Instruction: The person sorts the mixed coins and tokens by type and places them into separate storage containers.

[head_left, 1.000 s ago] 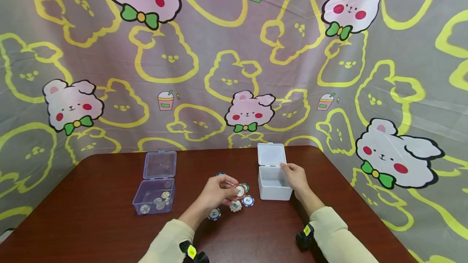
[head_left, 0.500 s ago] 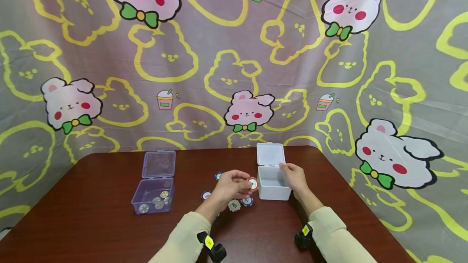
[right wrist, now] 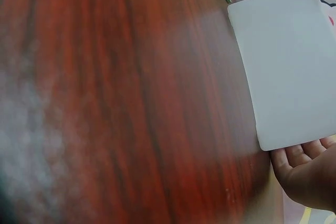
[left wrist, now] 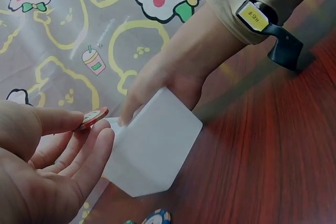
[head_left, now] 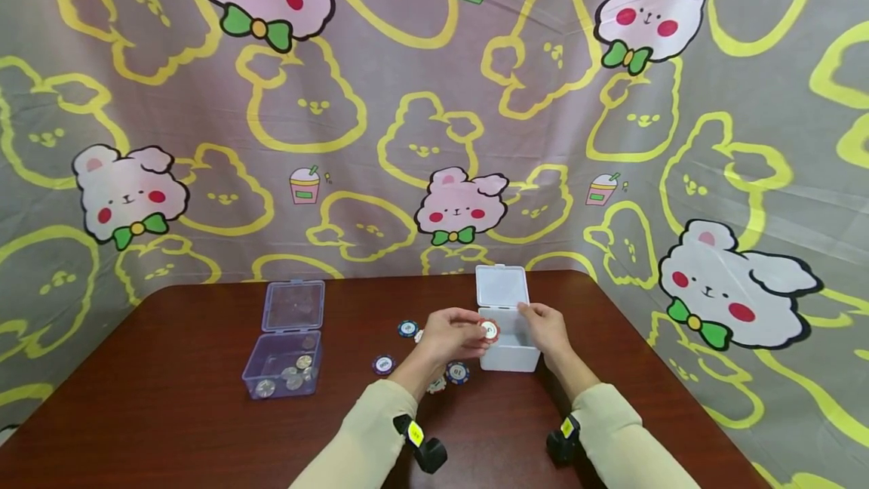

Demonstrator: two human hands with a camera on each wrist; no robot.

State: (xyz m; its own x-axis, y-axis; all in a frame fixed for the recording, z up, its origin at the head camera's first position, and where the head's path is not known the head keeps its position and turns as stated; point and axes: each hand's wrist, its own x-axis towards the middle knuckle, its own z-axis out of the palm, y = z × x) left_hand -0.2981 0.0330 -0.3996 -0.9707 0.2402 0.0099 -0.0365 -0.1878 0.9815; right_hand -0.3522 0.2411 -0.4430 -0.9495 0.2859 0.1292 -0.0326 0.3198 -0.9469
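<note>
My left hand point(head_left: 448, 338) pinches a red-and-white poker chip point(head_left: 489, 330) between thumb and fingers. The chip overlaps the left part of the white plastic box's opening in the head view. In the left wrist view, this chip point(left wrist: 94, 118) is held near the box's rim, lying almost flat. The white box point(head_left: 511, 359) stands with its lid point(head_left: 502, 287) tipped back. My right hand point(head_left: 548, 330) grips its right wall, fingertips at the rim near the hinge. From the right wrist, the fingers point(right wrist: 296, 156) show against the side of the box point(right wrist: 289, 66).
Several poker chips lie left of the white box, among them blue ones point(head_left: 383, 365) and a white one point(head_left: 437, 385), partly behind my left hand. Further left, a clear purple box point(head_left: 281, 391) stands with its lid up, several silver coins point(head_left: 294, 381) inside. A patterned cloth point(head_left: 380, 172) hangs behind the table.
My left hand has carried the red-and-white chip rightward from the loose chips to the white box, uncovering blue chips on the left. My right hand has stayed on the box.
</note>
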